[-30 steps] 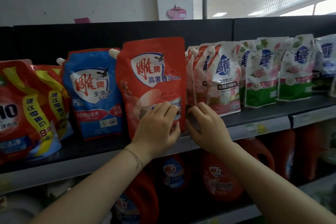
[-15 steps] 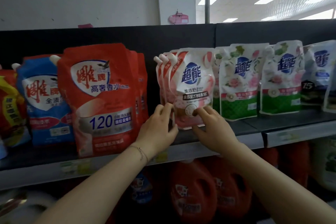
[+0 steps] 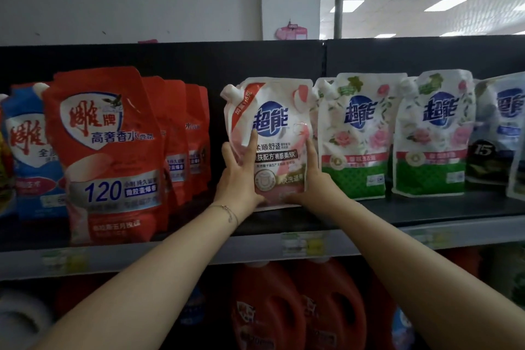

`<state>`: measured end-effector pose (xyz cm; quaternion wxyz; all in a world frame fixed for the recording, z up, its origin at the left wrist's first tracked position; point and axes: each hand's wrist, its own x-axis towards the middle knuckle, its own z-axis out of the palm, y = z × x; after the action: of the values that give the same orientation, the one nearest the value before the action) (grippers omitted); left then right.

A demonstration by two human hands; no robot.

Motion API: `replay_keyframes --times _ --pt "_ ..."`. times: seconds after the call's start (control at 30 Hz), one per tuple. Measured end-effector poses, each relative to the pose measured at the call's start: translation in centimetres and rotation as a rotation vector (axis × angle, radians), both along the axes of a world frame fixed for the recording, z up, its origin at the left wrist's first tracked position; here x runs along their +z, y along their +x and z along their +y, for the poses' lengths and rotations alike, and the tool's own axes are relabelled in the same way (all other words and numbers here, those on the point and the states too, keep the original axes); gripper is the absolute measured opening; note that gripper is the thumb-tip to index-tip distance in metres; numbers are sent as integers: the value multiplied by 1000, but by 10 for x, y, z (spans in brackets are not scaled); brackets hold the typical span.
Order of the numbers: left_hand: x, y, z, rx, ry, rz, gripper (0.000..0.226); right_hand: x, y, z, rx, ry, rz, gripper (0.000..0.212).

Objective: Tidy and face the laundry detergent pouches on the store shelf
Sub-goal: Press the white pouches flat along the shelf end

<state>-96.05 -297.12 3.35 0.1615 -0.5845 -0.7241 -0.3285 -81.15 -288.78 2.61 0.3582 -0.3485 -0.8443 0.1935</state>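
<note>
A white and pink detergent pouch (image 3: 277,128) with a blue logo stands upright on the dark top shelf (image 3: 426,211), label facing me. My left hand (image 3: 237,176) holds its left edge, index finger straight up across the front. My right hand (image 3: 314,176) holds its right edge from the side and below. More pink pouches behind it are mostly hidden. To its left stands a row of red pouches (image 3: 110,150), the front one large and close. To its right stand two white and green floral pouches (image 3: 355,136) (image 3: 434,136).
A blue pouch (image 3: 25,150) stands at the far left and a pale blue and black pouch (image 3: 494,133) at the far right. Price labels (image 3: 305,244) run along the shelf's front rail. Red detergent jugs (image 3: 272,310) fill the lower shelf. The black back panel (image 3: 199,59) rises behind.
The view shifted right along the shelf. Both hands left the red pouch, moved to the pink and white pouch, and now hold it squarely upright at its sides.
</note>
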Motion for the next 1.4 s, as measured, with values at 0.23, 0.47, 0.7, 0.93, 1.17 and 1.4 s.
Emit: replay_keyframes --times 0.23,0.47,0.7,0.93,1.17,1.4 --pt "3 -10 11 183 -101 162 135 5 -14 20 16 114 -121 132" --pt "8 -30 17 361 -159 290 135 -1 -40 19 -19 222 -194 109" --pt "4 -20 1 344 -115 439 119 2 -13 10 -36 251 -266 89" --pt "-6 -23 -22 120 -1 535 57 3 -6 -19 -62 510 -174 55" --pt "-6 -16 -32 -40 48 451 35 5 -2 -41 -138 619 -204 37" --pt "-21 -2 -40 -110 -4 340 38 -10 20 -55 -194 608 -237 31"
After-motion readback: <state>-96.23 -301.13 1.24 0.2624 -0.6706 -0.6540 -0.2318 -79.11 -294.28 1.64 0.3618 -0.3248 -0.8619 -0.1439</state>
